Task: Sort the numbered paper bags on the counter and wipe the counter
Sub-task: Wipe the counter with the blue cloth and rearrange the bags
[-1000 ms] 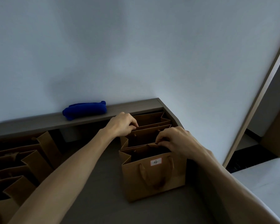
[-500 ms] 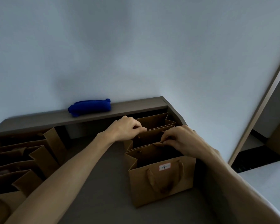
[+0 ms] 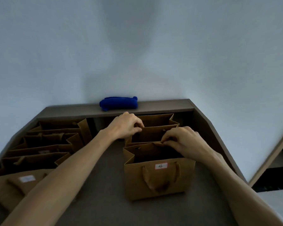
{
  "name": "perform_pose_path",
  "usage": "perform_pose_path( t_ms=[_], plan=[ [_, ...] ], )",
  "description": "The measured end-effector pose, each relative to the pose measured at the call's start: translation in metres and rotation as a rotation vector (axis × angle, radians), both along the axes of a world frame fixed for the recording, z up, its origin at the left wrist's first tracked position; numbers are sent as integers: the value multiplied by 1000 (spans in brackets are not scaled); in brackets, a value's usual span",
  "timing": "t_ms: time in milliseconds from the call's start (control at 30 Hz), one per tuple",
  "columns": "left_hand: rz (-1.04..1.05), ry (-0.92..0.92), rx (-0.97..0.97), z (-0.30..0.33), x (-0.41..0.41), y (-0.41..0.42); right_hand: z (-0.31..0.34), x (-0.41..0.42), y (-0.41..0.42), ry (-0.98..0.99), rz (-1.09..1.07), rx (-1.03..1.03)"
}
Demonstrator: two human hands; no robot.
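while our hands work the right-hand row, the bags stand upright in file so their labels face us: the front bag (image 3: 159, 176) shows a 4 on its label (image 3: 161, 166), with a middle bag (image 3: 151, 133) and a back bag (image 3: 157, 119) close behind it. our left hand (image 3: 125, 126) pinches the middle bag's far rim at its left corner, and our right hand (image 3: 181, 142) pinches paper where the middle and front bags meet; which rim, we cannot tell. we judge this grip is meant to square or lift the middle bag. more bags (image 3: 44, 144) wait in a row at left, one label blurred. the blue cloth (image 3: 118, 103) lies on the shelf (image 3: 162, 106) behind, likely parked there until the counter (image 3: 98, 185) is ready for wiping.
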State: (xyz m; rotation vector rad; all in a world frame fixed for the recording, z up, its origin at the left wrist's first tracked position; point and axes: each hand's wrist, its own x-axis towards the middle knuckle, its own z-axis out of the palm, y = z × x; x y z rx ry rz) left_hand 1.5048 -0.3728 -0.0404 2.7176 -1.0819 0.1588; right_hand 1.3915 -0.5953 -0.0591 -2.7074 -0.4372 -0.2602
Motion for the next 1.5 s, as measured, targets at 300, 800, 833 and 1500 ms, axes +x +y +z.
perform_pose_path(
  t_ms=[300, 800, 833, 1500],
  plan=[
    [230, 24, 15, 5, 7, 98, -1, 37, 100, -5, 131, -33],
    [267, 73, -27, -7, 22, 146, -5, 52, 148, 36, 156, -51],
    [269, 73, -33, -9, 23, 146, -6, 52, 148, 39, 153, -46],
    [303, 78, -104, -18, 16, 146, -7, 52, 147, 13, 174, -31]
  ],
)
